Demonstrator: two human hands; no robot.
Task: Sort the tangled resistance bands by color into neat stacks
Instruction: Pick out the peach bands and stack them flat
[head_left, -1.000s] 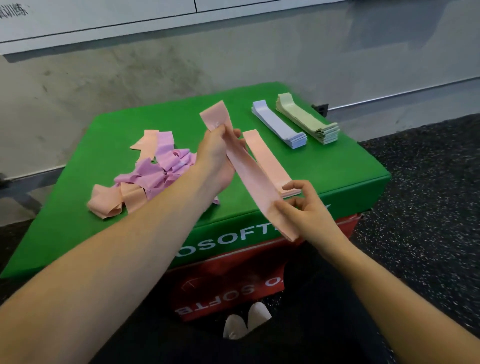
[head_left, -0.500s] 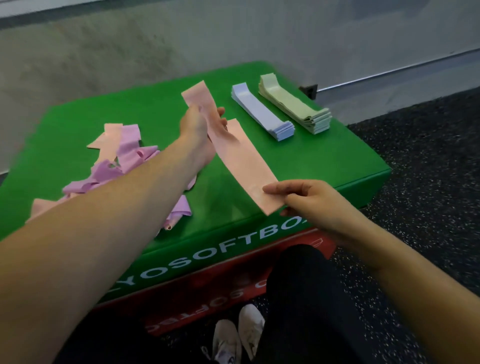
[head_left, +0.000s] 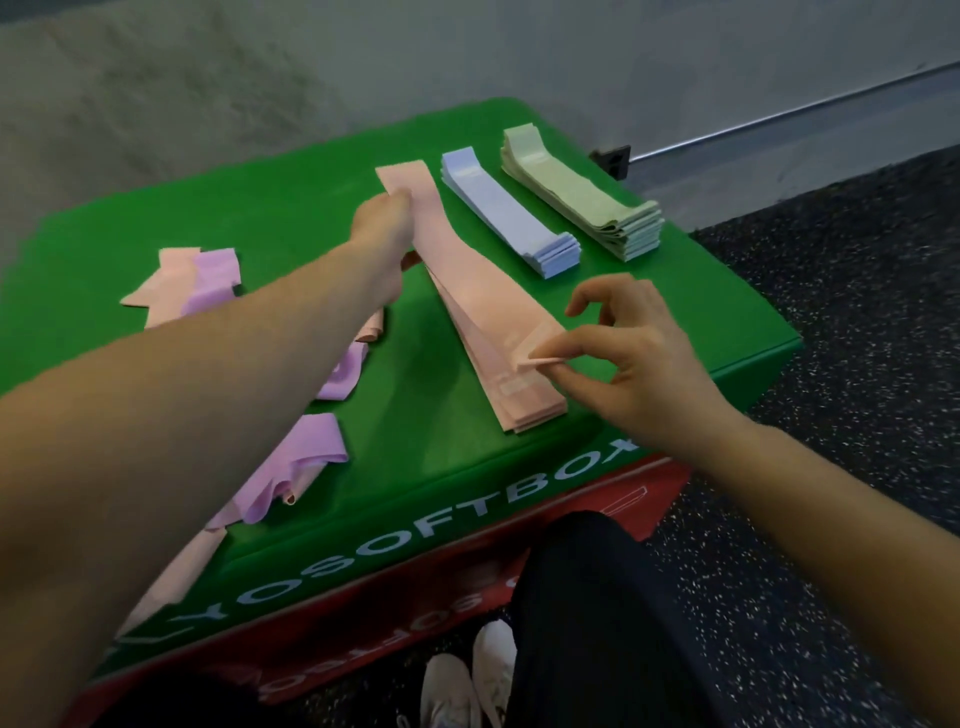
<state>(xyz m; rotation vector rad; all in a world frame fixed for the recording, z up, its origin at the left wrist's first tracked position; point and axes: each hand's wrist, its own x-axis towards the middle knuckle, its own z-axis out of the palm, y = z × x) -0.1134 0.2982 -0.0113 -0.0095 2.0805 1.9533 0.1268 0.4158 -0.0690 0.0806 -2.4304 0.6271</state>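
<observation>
Am seeing left hand (head_left: 384, 228) and right hand (head_left: 618, 358) pinching peach band (head_left: 467, 280) ends over green box (head_left: 291, 218) reading "YOSOFTBOX".

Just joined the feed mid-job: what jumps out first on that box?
Two hands stretch a peach band over the peach stack at the middle of the green box: the left hand grips its far end, the right hand pinches its near end. Right of it lie neat blue and green stacks; at left a purple and peach tangle waits.
</observation>
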